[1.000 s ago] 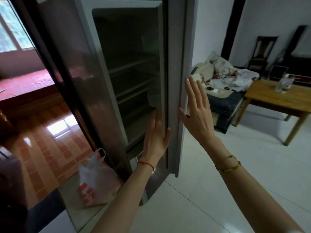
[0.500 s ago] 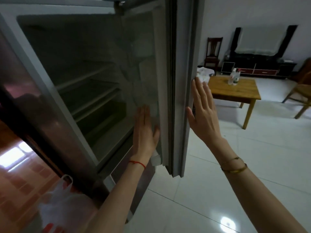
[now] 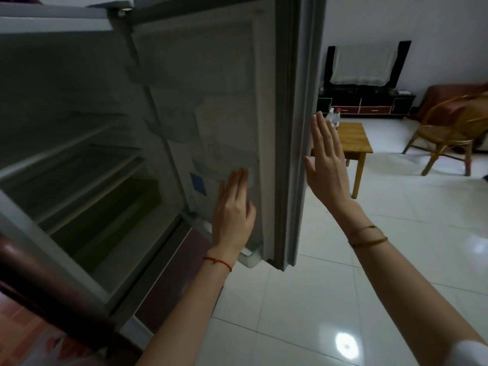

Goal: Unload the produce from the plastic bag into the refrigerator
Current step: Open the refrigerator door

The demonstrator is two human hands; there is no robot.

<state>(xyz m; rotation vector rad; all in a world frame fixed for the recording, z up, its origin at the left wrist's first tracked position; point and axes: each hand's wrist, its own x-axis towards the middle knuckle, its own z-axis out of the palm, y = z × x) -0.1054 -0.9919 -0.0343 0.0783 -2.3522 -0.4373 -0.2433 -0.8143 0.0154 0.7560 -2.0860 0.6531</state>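
The refrigerator [image 3: 79, 159] stands open on the left, its shelves bare and dim. Its door [image 3: 287, 128] is swung out toward me, edge on. My left hand [image 3: 233, 210] lies flat with straight fingers on the door's inner lining. My right hand [image 3: 326, 165] is raised with straight fingers beside the door's outer face. Neither hand holds anything. A sliver of the white plastic bag [image 3: 60, 352] with red print shows at the bottom left edge, mostly out of frame.
A wooden table [image 3: 353, 143] with bottles stands behind the door on the white tiled floor [image 3: 343, 299]. A rattan chair [image 3: 446, 128] is at the right and a dark TV cabinet [image 3: 367, 104] is against the far wall. A dark brown frame [image 3: 39, 281] runs along the refrigerator's lower left.
The door has swung wider, showing more of the shelves. Both hands moved along with it, still flat. My view turned right, so the bag slid nearly out of frame.
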